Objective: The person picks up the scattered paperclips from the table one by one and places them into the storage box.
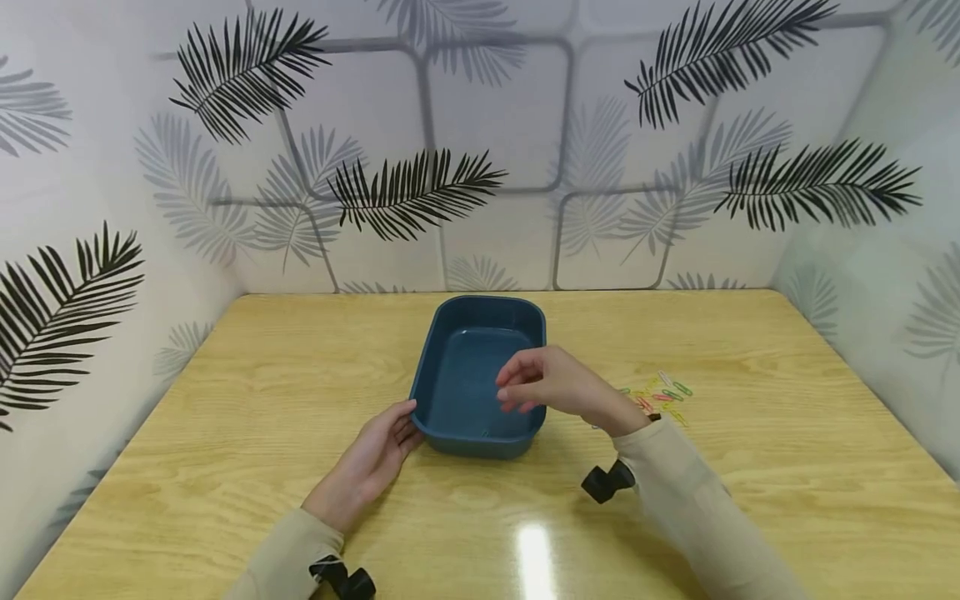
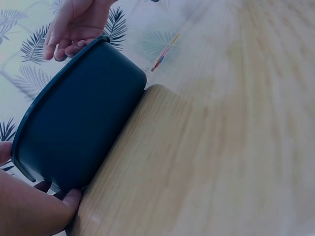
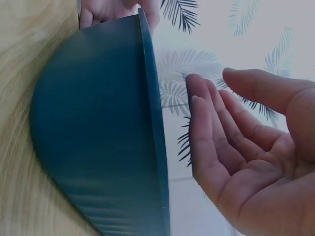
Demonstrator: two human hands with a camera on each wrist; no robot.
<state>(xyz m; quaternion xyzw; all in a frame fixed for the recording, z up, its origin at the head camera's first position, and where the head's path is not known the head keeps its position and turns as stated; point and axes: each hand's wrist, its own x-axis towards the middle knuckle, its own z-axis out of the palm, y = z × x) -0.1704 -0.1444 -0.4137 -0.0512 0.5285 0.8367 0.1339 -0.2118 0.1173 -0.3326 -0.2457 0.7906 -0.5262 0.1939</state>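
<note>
A dark blue rectangular plastic bin [image 1: 480, 367] stands upright on the table. My left hand [image 1: 378, 454] grips its near left corner, with the thumb at the rim and the other fingers against the outside and low by the base. Above the bin's right side hovers my right hand [image 1: 551, 383], fingers loosely bent. In the right wrist view the thumb of that hand [image 3: 256, 147] is apart from the fingertips, and nothing shows between them. A tiny green thing [image 1: 485, 432] lies inside the bin near its front wall; its kind is hard to tell.
Several coloured paper clips [image 1: 663, 393] lie scattered on the wooden table [image 1: 300, 358] right of the bin, partly hidden by the right wrist. A leaf-patterned covering [image 1: 495, 117] rises behind the table and along its sides.
</note>
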